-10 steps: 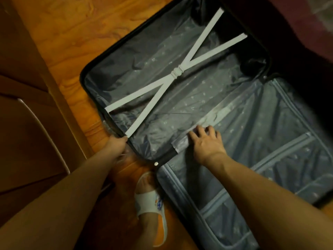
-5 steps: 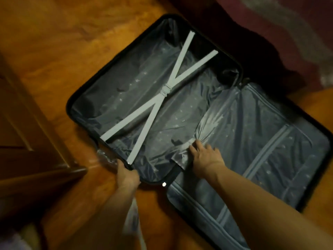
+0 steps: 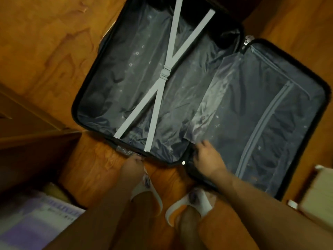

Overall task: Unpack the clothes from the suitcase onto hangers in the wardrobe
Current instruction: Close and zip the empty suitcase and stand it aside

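At the near left, a blurred stack of purple and white printed material (image 3: pixel 36 219) lies beside a dark wooden furniture panel (image 3: pixel 32 141) that runs along the left side. The floor (image 3: pixel 45 42) is glossy orange-brown wood.

A black suitcase (image 3: pixel 75 105) lies fully open on the floor, filling the middle and right of the view. No clothes show in either half. Its left half is lined in grey fabric, and two pale grey straps (image 3: pixel 162 74) cross over it in an X, joined by a buckle at the crossing. A crinkled clear plastic sheet (image 3: pixel 212 98) lies along the hinge between the halves. The right half is covered by a grey zipped divider panel (image 3: pixel 270 109).

The person stands at the near edge, bending over, in white slippers (image 3: pixel 149 192) on the bare floor. The left hand (image 3: pixel 132 164) touches the near rim of the left half, by a scrap of clear plastic; motion blur hides whether its fingers are curled or straight. The right hand (image 3: pixel 207 159) rests on the lining at the near end of the hinge, just at the plastic sheet's corner, with the fingers slightly spread; whether they pinch the plastic is unclear.

At the near right edge sits a pale box (image 3: pixel 320 195), blurred, apart from the suitcase.
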The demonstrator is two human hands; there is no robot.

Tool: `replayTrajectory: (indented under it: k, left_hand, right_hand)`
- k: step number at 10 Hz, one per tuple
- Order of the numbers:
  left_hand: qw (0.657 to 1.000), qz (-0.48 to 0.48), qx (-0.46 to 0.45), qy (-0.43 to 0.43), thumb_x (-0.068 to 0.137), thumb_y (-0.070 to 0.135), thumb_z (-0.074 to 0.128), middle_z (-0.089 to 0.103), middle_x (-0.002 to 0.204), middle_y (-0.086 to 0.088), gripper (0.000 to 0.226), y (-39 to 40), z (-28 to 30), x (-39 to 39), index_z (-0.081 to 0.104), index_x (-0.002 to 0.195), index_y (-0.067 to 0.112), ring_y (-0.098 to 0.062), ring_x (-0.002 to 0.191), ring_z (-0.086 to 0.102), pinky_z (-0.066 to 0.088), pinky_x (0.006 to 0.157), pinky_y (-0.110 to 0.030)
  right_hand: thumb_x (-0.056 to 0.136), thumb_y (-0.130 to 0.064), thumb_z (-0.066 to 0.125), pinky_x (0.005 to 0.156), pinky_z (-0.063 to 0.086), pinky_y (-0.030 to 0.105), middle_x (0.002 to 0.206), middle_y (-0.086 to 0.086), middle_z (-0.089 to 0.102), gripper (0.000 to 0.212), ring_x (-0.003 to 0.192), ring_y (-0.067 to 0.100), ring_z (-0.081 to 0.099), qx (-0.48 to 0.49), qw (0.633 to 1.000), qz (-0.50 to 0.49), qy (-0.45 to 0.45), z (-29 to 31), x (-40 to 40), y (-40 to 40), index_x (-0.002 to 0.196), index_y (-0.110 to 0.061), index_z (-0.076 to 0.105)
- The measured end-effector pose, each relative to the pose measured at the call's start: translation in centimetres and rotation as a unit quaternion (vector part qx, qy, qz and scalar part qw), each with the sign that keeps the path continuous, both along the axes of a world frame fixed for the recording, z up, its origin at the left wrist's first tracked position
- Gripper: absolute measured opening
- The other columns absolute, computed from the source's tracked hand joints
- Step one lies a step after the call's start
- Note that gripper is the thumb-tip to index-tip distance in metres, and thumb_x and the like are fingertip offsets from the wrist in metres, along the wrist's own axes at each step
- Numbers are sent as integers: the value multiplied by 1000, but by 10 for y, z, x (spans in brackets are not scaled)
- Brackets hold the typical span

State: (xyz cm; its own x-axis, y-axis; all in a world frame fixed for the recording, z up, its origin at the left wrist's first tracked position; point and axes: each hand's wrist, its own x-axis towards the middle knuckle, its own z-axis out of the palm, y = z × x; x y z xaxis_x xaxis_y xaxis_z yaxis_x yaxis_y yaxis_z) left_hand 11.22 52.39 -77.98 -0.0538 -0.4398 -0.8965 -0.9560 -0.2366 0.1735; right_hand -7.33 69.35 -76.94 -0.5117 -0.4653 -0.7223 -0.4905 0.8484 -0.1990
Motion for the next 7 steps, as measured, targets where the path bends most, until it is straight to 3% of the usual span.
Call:
replayTrajectory:
  k: [1, 2, 3, 4, 5, 6, 7]
  left_hand:
    - [997, -69, 6, 20, 96, 6, 55, 62, 96, -4, 29, 0, -29, 20, 64, 123, 14, -12, 77, 55, 44, 61, -27]
    - [998, -59, -7, 29, 99, 9, 52, 58, 95, -1, 27, 9, -38, 25, 61, 123, 19, -9, 78, 52, 40, 58, -25]
    - [994, -95, -14, 41, 101, 13, 49, 59, 109, -5, 28, 21, -42, 25, 60, 127, 18, -15, 89, 56, 44, 66, -26]
    - [994, -105, -18, 34, 102, 16, 49, 60, 120, -12, 29, 35, -42, 24, 60, 129, 19, -26, 105, 61, 55, 87, -34]
    - [994, -102, 12, 35, 102, 12, 48, 62, 108, -9, 28, 44, -31, 15, 58, 126, 20, -28, 101, 63, 57, 91, -40]
    - [992, -112, -2, 56, 100, 12, 50, 66, 112, -8, 23, 43, -18, -5, 62, 117, 23, -23, 96, 64, 56, 91, -37]
    - [980, -153, -38, 119, 101, 20, 53, 68, 111, -4, 16, 28, -11, -55, 60, 106, 34, -20, 97, 64, 54, 88, -34]
  right_hand:
    - [90, -6, 56, 97, 45, 36, 122, 11, 60, 33, 115, 29, 57, -17, 995, -72, -72, -14, 49, 17, 122, -14, 61]
    - [85, 5, 54, 98, 46, 36, 122, 9, 62, 42, 115, 27, 57, -55, 978, -192, -55, -33, 68, 28, 122, -15, 60]
    - [84, 8, 55, 98, 45, 36, 121, 8, 61, 45, 115, 26, 56, -84, 976, -201, -20, -47, 77, 34, 123, -15, 60]
    - [85, 8, 52, 99, 43, 35, 126, 4, 54, 50, 119, 23, 51, -89, 971, -222, -26, -50, 86, 40, 128, -18, 55]
    - [83, 10, 49, 82, 41, 30, 110, 1, 51, 45, 107, 24, 53, -77, 974, -196, -78, -48, 80, 39, 116, -21, 53]
    - [86, 5, 48, 76, 43, 33, 101, 0, 50, 34, 100, 26, 57, -44, 985, -98, -136, -38, 53, 33, 106, -21, 51]
    - [90, -6, 52, 87, 50, 39, 112, 7, 60, 26, 103, 31, 60, -100, 986, -134, -31, -33, 3, 15, 110, -18, 63]
